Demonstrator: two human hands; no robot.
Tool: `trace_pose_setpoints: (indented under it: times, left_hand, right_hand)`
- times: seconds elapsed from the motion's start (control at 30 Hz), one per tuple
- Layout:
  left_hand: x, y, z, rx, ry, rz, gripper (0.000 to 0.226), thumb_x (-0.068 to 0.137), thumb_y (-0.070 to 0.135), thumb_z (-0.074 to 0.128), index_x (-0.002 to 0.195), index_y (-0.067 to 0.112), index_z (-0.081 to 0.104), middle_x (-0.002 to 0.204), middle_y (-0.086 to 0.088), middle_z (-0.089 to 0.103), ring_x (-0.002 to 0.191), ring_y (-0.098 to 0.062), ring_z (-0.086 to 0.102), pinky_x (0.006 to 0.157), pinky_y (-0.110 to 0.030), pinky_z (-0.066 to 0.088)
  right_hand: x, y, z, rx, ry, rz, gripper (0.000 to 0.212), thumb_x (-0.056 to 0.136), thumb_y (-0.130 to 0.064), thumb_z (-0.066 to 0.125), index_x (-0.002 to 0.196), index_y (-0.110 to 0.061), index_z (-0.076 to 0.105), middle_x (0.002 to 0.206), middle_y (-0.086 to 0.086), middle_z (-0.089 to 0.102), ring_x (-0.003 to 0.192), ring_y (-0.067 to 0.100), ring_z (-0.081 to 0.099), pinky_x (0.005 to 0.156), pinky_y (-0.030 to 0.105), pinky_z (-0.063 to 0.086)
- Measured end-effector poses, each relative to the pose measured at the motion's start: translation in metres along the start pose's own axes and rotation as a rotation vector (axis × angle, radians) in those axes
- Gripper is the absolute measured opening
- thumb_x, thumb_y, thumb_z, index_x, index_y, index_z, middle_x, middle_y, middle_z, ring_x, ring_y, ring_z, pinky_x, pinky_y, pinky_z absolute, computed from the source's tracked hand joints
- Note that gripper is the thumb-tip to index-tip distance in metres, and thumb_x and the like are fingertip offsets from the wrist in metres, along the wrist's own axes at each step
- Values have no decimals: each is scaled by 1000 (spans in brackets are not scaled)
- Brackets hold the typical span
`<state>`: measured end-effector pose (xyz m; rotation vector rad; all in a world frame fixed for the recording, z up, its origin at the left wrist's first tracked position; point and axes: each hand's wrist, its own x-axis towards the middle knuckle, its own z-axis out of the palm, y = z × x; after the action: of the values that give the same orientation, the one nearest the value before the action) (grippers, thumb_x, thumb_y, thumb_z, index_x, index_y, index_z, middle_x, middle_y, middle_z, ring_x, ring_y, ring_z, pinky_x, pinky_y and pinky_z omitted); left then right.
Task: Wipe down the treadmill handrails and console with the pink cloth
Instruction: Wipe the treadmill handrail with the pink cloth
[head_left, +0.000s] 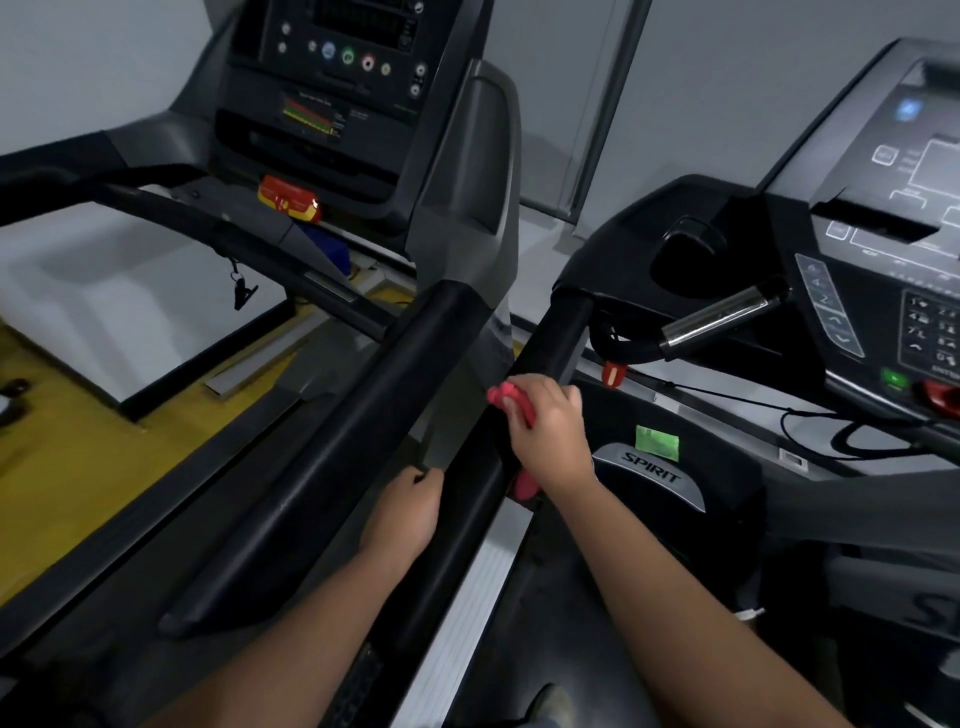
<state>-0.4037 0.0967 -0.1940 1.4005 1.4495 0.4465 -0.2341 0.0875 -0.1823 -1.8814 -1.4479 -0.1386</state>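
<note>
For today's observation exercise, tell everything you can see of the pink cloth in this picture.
The pink cloth is a soft, bunched fabric, more reddish pink than pale. Most of it is hidden under the right hand, which presses it onto the black padded handrail. One wad pokes out past the fingers, and another end hangs below the palm beside the rail. The left hand grips the same rail lower down, clear of the cloth.

The single head-worn camera is looking forward and steeply down from close above, taking in a black handrail (524, 395) at centre, one treadmill console (343, 78) upper left and another console (883, 249) far right
</note>
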Motion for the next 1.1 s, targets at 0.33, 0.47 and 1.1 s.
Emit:
trace_pose_setpoints:
  times: [0.33, 0.47, 1.1]
  left_hand:
    - [7, 1, 4, 6, 1, -5, 29, 95, 30, 40, 82, 13, 59, 84, -3, 61, 78, -15, 56, 67, -31, 38]
    - [5, 1, 3, -19, -9, -3, 31, 94, 30, 40, 84, 9, 61, 84, -6, 63, 78, -17, 58, 65, -29, 39]
    - [5, 0, 2, -17, -21, -18, 34, 93, 32, 39, 87, 7, 61, 87, -8, 64, 81, -21, 60, 69, -31, 41]
  right_hand:
    - [-46, -11, -3, 226, -23, 50, 26, 91, -12, 59, 117, -12, 57, 119, -9, 53, 107, -2, 42, 98, 9, 26]
    - [-30, -3, -2, 420, 19, 246, 19, 93, -9, 55, 112, -5, 51, 118, 3, 47, 111, -4, 44, 101, 22, 38]
    - [18, -6, -3, 166, -116, 380, 19, 94, -15, 51, 112, -12, 57, 119, 1, 49, 109, 22, 43, 88, 19, 28]
